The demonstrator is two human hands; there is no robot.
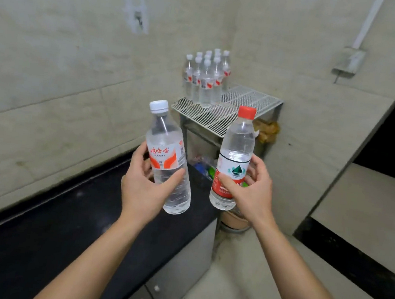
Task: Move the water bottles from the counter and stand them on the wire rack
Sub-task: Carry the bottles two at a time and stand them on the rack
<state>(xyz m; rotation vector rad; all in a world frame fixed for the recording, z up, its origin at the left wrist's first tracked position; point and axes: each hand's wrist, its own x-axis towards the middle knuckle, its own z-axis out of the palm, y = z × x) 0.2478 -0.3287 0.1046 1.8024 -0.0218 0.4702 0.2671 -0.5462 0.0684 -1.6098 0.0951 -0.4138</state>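
My left hand (143, 183) grips a clear water bottle with a white cap (167, 151), tilted slightly left, above the end of the black counter (61, 232). In my right hand (251, 191) is a water bottle with a red cap (236, 151) and a red and white label, held nearly upright. Both bottles are in the air in front of the white wire rack (234, 109) in the corner. Several white-capped bottles (206, 77) stand together at the rack's back left; its front and right parts are bare wire.
Tiled walls meet behind the rack. Below the rack top are shelves with a yellowish bag (266, 130) and small coloured items (201, 169). A round pot (234, 222) sits on the floor by the counter's end. A dark-edged wall opening (370, 191) is at the right.
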